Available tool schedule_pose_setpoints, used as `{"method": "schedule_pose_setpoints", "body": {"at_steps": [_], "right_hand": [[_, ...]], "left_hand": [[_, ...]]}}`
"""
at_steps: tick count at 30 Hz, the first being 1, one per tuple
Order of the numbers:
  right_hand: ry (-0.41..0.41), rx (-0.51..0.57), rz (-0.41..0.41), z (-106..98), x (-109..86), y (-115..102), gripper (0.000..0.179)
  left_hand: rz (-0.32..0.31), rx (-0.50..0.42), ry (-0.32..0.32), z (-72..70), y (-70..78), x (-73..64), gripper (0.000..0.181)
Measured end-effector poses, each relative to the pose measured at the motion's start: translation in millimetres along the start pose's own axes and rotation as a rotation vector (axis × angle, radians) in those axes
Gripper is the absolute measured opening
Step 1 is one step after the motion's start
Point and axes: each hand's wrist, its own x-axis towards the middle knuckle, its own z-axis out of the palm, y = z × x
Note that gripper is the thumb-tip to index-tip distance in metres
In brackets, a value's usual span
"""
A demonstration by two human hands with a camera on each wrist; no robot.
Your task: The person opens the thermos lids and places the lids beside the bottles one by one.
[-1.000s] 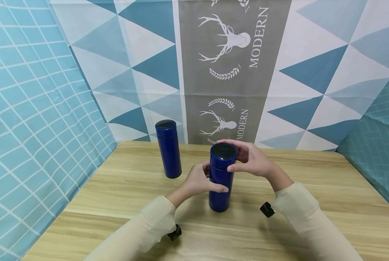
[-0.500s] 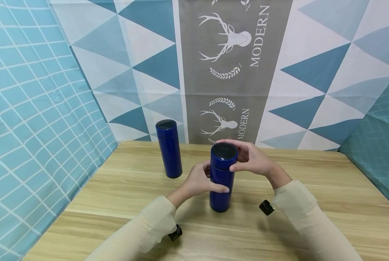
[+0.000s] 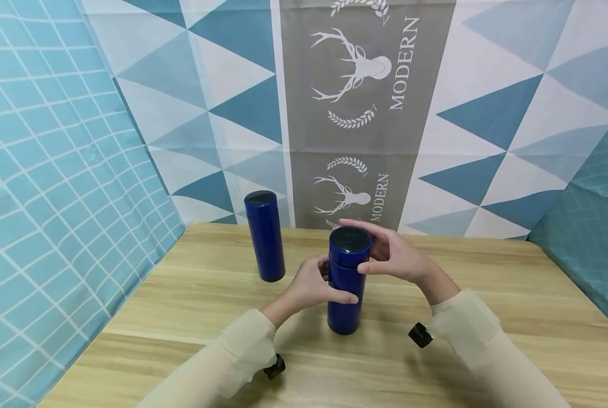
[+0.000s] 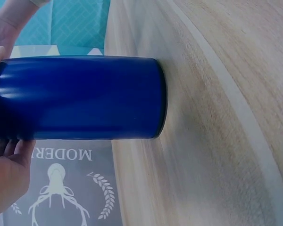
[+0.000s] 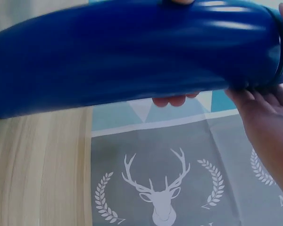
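A dark blue thermos flask point(image 3: 345, 309) with a black-topped lid point(image 3: 351, 239) stands upright near the middle of the tabletop. My left hand point(image 3: 311, 285) grips its body from the left, thumb across the front and fingers behind. From the right, my right hand point(image 3: 392, 252) holds the lid, with the thumb near the seam and the fingers reaching round the back. The flask body point(image 4: 85, 96) lies sideways across the left wrist view, its base close to the wood. In the right wrist view the lid seam point(image 5: 282, 44) shows beside the fingers. A matching second flask point(image 3: 265, 238) stands farther back, left of my hands.
The wooden tabletop point(image 3: 181, 317) ends at a patterned cloth backdrop point(image 3: 242, 85) behind the flasks. Blue checked cloth point(image 3: 38, 170) hangs along the left side, teal cloth point(image 3: 589, 238) at the right. A small black device sits under each wrist.
The head view has shifted a little, so the whole scene sits slightly lower. Both hands keep their hold on the flask and lid, and the second flask stays in place.
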Motion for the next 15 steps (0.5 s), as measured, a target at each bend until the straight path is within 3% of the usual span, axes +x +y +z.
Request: {"method": "schedule_pose_setpoints", "body": {"at_steps": [9, 15], "right_hand": [[0.300, -0.072, 0.018, 20.4, -5.7, -13.7, 0.074], [0.453, -0.242, 0.104, 39.3, -7.0, -24.3, 0.077]], "left_hand": [[0.011, 0.002, 0.003, 0.9, -3.0, -1.1, 0.061], [0.009, 0.003, 0.012, 0.9, -1.9, -0.1, 0.061]]}}
